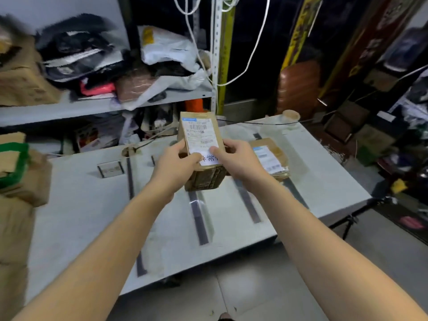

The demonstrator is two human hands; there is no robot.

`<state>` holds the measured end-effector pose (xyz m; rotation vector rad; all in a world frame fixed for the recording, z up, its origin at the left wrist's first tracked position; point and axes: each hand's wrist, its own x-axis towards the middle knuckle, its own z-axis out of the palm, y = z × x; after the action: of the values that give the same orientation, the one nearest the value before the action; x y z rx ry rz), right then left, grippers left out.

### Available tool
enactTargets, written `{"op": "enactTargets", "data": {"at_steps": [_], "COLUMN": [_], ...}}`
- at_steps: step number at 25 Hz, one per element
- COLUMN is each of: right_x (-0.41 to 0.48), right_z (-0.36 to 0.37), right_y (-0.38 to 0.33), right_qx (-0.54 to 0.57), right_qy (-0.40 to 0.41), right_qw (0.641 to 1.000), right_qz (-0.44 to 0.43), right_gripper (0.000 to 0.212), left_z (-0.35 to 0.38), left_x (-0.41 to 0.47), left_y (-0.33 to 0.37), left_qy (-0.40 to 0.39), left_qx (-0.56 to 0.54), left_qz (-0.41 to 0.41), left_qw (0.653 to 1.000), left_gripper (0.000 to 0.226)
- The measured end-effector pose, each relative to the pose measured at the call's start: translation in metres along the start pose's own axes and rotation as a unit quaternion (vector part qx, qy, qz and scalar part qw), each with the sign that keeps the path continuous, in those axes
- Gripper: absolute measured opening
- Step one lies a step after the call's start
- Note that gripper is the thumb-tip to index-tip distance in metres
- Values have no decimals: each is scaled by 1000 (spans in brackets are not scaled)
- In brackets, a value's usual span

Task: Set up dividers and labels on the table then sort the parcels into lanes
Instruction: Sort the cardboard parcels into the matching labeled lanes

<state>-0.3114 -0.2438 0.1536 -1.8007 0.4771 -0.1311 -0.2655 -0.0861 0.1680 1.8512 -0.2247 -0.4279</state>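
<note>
A brown cardboard parcel [199, 133] with a white shipping label is held above the middle of the grey table [92, 216]. My left hand [177, 163] grips its left side and my right hand [238, 158] grips its right side, thumbs on the label. A second flat parcel [268, 156] with a label lies on the table just right of my right hand. Dark divider strips [200, 218] [249, 205] [130, 179] run front to back across the table. A clear label stand [110, 169] sits at the far left of the table.
Cardboard boxes and a green crate [14, 165] are stacked at the left edge. A metal shelf [104, 105] behind holds bags and parcels. A tape roll [290, 115] sits at the far right corner. White cords hang above. A tripod leg [352, 218] stands right of the table.
</note>
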Motion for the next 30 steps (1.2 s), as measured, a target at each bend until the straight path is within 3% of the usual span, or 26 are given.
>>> {"op": "enactTargets", "data": {"at_steps": [9,19,30], "right_x": [-11,1,42], "right_z": [-163,-261,-307], "right_y": [71,118,173], "right_qx": [71,1,-34], "right_qy": [70,120,36], "right_qw": [994,986,994], "right_qz": [50,116,100], "right_gripper": [25,34,36], "left_z": [166,274,334], "left_x": [18,47,62], "left_y": [21,13,2], "left_qy": [-118,-198,-109], "left_qx": [-35,-68,-24], "left_qz": [-8,-16,-41], "left_qw": [992,978,993], "left_gripper": [47,47,52]}}
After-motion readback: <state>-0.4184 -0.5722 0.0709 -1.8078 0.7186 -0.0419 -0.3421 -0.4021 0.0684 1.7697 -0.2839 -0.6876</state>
